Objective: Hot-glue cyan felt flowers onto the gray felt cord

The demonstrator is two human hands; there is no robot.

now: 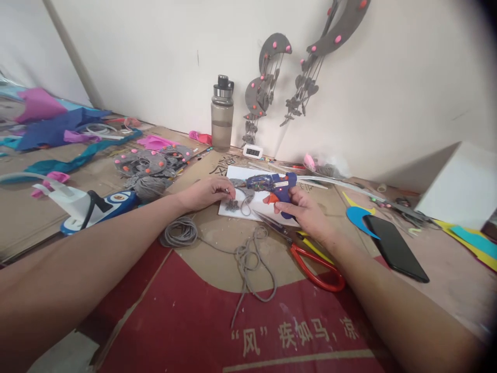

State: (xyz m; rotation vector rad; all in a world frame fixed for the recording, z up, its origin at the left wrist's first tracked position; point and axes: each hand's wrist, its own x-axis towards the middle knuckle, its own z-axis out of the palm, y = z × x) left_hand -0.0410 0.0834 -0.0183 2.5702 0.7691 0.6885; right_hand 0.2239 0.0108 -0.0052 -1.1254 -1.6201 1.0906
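Observation:
My right hand [305, 210] grips a blue glue gun [286, 187] with an orange trigger, its nozzle pointing left toward my other hand. A long clear glue stick [330, 180] runs out of its back. My left hand [213, 192] is closed in a pinch at the left side of a white sheet [243, 172]; whatever lies between the fingertips is too small to name. Just below them is a small dark grey clump [232, 205]. Grey felt [248, 196] lies on the sheet under the nozzle, partly covered by the gun.
Red-handled scissors [316, 269] and loose grey cord [248, 259] lie in front. Left are a cord coil [179, 231], yarn ball [146, 187] and power strip [126, 199]. A bottle [222, 116] and small clock [252, 151] stand behind; a phone [396, 248] is right.

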